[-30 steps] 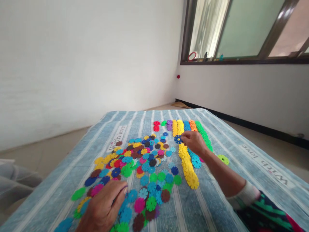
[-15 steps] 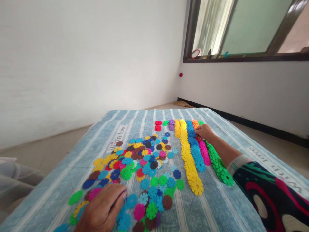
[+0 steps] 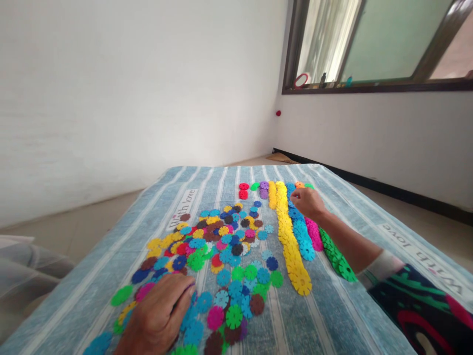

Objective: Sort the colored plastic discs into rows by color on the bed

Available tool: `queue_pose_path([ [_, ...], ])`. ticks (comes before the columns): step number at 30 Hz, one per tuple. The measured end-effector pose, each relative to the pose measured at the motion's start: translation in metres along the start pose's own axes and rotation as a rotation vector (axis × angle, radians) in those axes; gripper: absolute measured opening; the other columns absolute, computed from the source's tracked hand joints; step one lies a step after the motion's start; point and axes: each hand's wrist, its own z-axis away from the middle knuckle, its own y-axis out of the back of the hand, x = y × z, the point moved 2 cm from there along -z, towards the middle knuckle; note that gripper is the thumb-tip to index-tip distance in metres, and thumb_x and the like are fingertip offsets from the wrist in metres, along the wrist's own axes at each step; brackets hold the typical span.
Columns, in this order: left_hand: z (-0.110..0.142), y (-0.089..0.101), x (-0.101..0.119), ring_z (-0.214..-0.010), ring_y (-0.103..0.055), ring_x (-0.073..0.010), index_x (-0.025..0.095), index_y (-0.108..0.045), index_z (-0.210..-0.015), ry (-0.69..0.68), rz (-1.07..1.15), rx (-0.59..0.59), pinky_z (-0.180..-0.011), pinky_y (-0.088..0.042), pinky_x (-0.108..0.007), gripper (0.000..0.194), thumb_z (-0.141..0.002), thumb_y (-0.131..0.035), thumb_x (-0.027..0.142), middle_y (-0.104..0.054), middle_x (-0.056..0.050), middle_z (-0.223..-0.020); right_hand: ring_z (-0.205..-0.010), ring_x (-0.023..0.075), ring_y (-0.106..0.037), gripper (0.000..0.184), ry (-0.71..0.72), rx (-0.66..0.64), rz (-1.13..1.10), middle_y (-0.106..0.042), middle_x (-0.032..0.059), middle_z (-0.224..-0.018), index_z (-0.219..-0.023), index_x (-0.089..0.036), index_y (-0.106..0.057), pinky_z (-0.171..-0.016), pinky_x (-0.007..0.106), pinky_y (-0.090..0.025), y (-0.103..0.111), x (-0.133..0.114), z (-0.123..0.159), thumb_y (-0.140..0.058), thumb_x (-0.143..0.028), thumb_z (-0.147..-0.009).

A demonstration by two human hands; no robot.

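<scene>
The discs (image 3: 234, 316) lie flat on the striped cloth (image 3: 157, 217): a loose, mixed pile (image 3: 218, 231) beside and beyond the left hand (image 3: 157, 310), and overlapping rows to its right. The right hand (image 3: 306, 202) is at the far part of the blue row (image 3: 295, 213), fingers drawn together; whether they pinch a disc cannot be told. The left hand's fingers are curled with the thumb against them, a dark sliver at the tips too small to identify.

The discs look like thin plastic, so probably light, fairly stiff and hard to break, perhaps a little slippery where they overlap. The notched edges seem the best hold, thumb and forefinger pinching opposite faces.
</scene>
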Motion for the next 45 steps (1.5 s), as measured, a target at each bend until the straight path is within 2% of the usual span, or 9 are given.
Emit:
queue_pose_path([
  [6,-0.001,0.005,0.000,-0.077,-0.066,-0.0172,0.018,-0.065,-0.087,0.073,-0.084,-0.055,-0.073,-0.054,-0.029,0.019,-0.091,-0.048,0.023,-0.070,-0.004,-0.081,-0.061,0.0136,-0.059,0.021,0.439,-0.154,-0.115,-0.063,-0.0014,-0.064,-0.075,-0.020,-0.068,-0.057,0.023,-0.035,-0.028,-0.076,0.092,-0.053,-0.020,-0.090],
  [10,0.002,0.006,0.003,-0.078,-0.063,-0.0182,0.016,-0.064,-0.083,0.139,-0.140,-0.157,-0.073,-0.053,-0.031,0.021,-0.091,-0.045,0.016,-0.067,-0.006,-0.079,-0.069,0.0165,-0.060,0.018,0.704,-0.216,-0.163,-0.064,0.0010,-0.072,-0.075,-0.020,-0.062,-0.061,0.026,-0.037,-0.055,-0.108,0.151,-0.053,-0.018,-0.090],
  [14,0.003,0.007,0.010,-0.080,-0.062,-0.0204,0.015,-0.063,-0.082,0.213,-0.148,-0.215,-0.074,-0.052,-0.035,0.017,-0.089,-0.047,0.014,-0.064,-0.007,-0.078,-0.073,0.0204,-0.056,0.016,0.895,-0.170,-0.145,-0.061,0.0041,-0.079,-0.077,-0.018,-0.059,-0.068,0.031,-0.041,-0.077,-0.119,0.183,-0.051,-0.014,-0.090],
  [19,0.008,0.005,0.036,-0.086,-0.059,-0.0211,0.016,-0.061,-0.083,0.213,-0.046,-0.309,-0.079,-0.052,-0.037,0.010,-0.085,-0.052,0.012,-0.064,-0.006,-0.084,-0.084,0.0241,-0.055,0.018,0.935,-0.134,-0.251,-0.060,0.0061,-0.084,-0.083,-0.019,-0.059,-0.077,0.037,-0.043,-0.092,-0.114,0.195,-0.046,-0.011,-0.092],
  [27,0.017,-0.002,0.069,-0.080,-0.058,-0.0184,0.015,-0.056,-0.075,0.082,0.067,-0.368,-0.074,-0.053,-0.035,0.020,-0.088,-0.041,0.010,-0.061,-0.008,-0.084,-0.078,0.0254,-0.054,0.013,1.014,-0.110,-0.317,-0.057,0.0069,-0.080,-0.083,-0.019,-0.059,-0.072,0.040,-0.045,-0.098,-0.108,0.202,-0.050,-0.010,-0.087],
  [34,0.003,-0.001,0.051,-0.099,-0.060,-0.0213,0.015,-0.060,-0.089,0.145,0.029,-0.267,-0.088,-0.053,-0.040,0.021,-0.091,-0.040,0.011,-0.065,-0.010,-0.098,-0.075,0.0238,-0.053,0.014,1.041,-0.087,-0.262,-0.057,0.0059,-0.077,-0.077,-0.019,-0.056,-0.069,0.037,-0.045,-0.097,-0.109,0.202,-0.052,-0.011,-0.088],
  [39,-0.014,-0.014,0.028,-0.131,-0.043,-0.0335,0.014,-0.055,-0.121,0.251,-0.159,-0.425,-0.102,-0.042,-0.057,0.036,-0.088,-0.056,0.030,-0.051,-0.018,-0.137,-0.073,0.0226,-0.053,0.016,1.029,-0.073,-0.281,-0.057,0.0050,-0.076,-0.075,-0.019,-0.054,-0.067,0.036,-0.044,-0.097,-0.112,0.201,-0.050,-0.010,-0.088],
  [42,-0.014,-0.021,0.026,-0.131,-0.044,-0.0356,0.014,-0.051,-0.128,0.266,-0.194,-0.514,-0.102,-0.039,-0.061,0.049,-0.087,-0.059,0.041,-0.050,-0.018,-0.139,-0.073,0.0221,-0.052,0.017,1.013,-0.072,-0.295,-0.057,0.0049,-0.076,-0.073,-0.019,-0.054,-0.067,0.035,-0.043,-0.098,-0.114,0.201,-0.050,-0.010,-0.088],
  [45,-0.007,-0.019,0.033,-0.127,-0.048,-0.0323,0.017,-0.053,-0.125,0.205,-0.187,-0.501,-0.102,-0.040,-0.059,0.040,-0.092,-0.052,0.038,-0.055,-0.015,-0.135,-0.073,0.0215,-0.052,0.012,1.014,-0.071,-0.296,-0.059,0.0047,-0.078,-0.076,-0.019,-0.055,-0.067,0.034,-0.043,-0.098,-0.115,0.200,-0.056,-0.009,-0.084],
])
